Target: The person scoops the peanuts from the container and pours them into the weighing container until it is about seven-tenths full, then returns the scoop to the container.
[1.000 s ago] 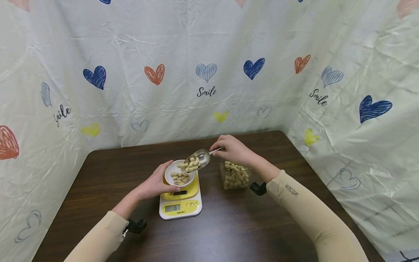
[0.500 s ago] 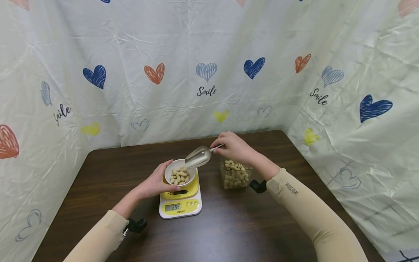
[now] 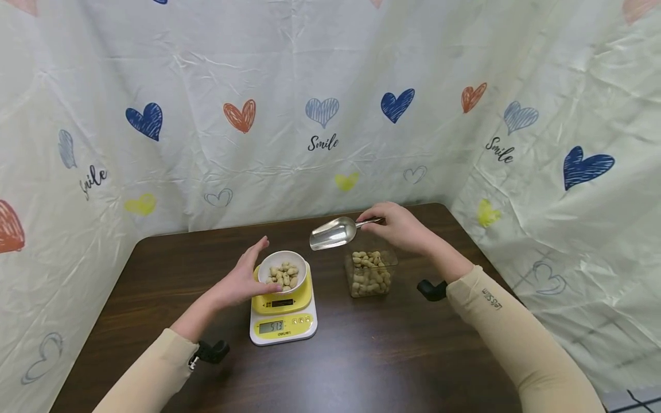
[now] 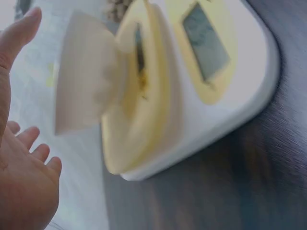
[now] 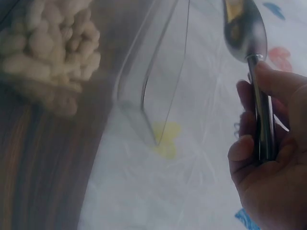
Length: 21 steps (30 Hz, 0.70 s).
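A white bowl [image 3: 263,269] with several unshelled peanuts [image 3: 286,276] in it stands on a yellow-and-white kitchen scale [image 3: 286,331], whose display reads about 51.3. My left hand [image 3: 240,281] is at the bowl's left side, thumb and fingers spread; the left wrist view shows a gap between palm and bowl [image 4: 86,76]. By its handle, my right hand [image 3: 400,226] grips a metal scoop [image 3: 333,234], held in the air behind and above a clear box of peanuts [image 3: 349,276]. The scoop's hollow shows no peanuts. Fingers wrap the scoop handle [image 5: 263,120] in the right wrist view.
The dark wooden table [image 3: 361,367] ends at the back against a white curtain [image 3: 279,172] printed with hearts and "Smile". The clear box stands to the right of the scale, with bare tabletop between them. Black wrist cameras [image 3: 432,290] stick out below each wrist.
Peanuts slid from the scoop into the bowl. The right hand then drew the scoop away to the right. My left fingers came off the bowl; the reading went from 16.1 through 65.9 to 51.3.
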Each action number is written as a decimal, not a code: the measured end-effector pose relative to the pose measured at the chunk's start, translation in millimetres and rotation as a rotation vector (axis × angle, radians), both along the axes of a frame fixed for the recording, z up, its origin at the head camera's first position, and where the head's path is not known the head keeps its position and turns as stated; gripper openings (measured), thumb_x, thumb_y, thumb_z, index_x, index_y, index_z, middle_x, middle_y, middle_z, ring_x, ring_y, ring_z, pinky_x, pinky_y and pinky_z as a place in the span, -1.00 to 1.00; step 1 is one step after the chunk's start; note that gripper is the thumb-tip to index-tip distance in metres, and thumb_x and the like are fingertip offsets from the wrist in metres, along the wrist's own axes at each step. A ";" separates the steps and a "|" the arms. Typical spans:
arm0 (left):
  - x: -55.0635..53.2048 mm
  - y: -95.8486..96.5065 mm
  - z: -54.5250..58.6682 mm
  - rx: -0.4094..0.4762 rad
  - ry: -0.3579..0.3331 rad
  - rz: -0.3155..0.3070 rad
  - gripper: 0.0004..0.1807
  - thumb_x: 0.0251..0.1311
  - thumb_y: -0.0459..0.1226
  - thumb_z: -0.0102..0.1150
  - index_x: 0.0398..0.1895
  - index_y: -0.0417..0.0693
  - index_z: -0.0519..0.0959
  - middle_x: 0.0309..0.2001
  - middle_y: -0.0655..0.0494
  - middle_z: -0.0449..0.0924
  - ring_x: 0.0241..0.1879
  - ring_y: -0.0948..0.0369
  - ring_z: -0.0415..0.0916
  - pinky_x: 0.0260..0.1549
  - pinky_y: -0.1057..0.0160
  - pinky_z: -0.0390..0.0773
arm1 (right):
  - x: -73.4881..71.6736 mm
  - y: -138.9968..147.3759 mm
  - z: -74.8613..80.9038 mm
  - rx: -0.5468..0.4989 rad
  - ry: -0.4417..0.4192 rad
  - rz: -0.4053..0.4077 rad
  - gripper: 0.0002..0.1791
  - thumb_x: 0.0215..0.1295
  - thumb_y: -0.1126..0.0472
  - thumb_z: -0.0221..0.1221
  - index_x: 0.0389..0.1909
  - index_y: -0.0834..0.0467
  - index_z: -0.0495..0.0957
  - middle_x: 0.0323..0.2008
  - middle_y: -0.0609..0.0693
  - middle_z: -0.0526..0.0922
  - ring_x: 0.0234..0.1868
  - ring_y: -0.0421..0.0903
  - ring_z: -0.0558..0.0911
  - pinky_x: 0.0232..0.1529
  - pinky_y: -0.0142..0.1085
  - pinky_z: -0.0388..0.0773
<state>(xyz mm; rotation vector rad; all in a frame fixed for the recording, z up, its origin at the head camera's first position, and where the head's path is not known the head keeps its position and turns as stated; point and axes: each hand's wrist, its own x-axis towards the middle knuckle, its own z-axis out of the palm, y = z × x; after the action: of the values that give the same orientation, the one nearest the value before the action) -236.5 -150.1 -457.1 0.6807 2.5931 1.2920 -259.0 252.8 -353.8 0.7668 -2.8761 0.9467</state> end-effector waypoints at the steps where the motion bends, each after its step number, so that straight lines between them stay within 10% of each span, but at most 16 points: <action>1: -0.4 1.4 3.4 0.004 0.009 0.000 0.36 0.00 0.05 0.60 0.69 0.12 -0.21 0.61 0.05 -0.05 0.57 -0.02 -0.17 0.38 -0.32 0.04 | 0.6 4.1 0.7 -0.016 -0.016 -0.013 -0.75 0.47 0.02 0.25 0.08 -0.06 0.71 -0.01 -0.15 0.67 0.09 -0.07 0.54 0.07 -0.04 0.47; 11: 2.3 37.9 29.2 0.035 0.057 -0.071 0.32 0.03 0.15 0.55 0.68 0.28 -0.19 0.60 0.25 -0.04 0.57 0.13 -0.16 0.41 -0.23 0.07 | 8.1 38.1 -1.2 -0.145 -0.173 -0.166 -0.68 0.38 -0.02 0.33 0.07 0.00 0.71 0.06 -0.04 0.68 0.10 -0.03 0.61 0.05 -0.06 0.54; 21: 6.6 99.2 39.0 0.047 0.080 -0.158 0.29 0.03 0.24 0.49 0.68 0.26 -0.17 0.60 0.25 -0.02 0.56 0.20 -0.12 0.43 -0.10 0.10 | 15.2 68.1 -4.2 -0.092 -0.087 -0.177 -0.72 0.39 -0.03 0.33 0.01 -0.01 0.73 -0.01 -0.06 0.70 0.01 -0.06 0.62 -0.03 -0.09 0.54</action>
<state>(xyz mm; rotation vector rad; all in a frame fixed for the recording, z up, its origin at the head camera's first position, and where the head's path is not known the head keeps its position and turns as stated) -229.9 -50.9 -418.0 0.9438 2.5173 1.3048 -243.8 320.9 -358.0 0.4668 -2.8875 1.1056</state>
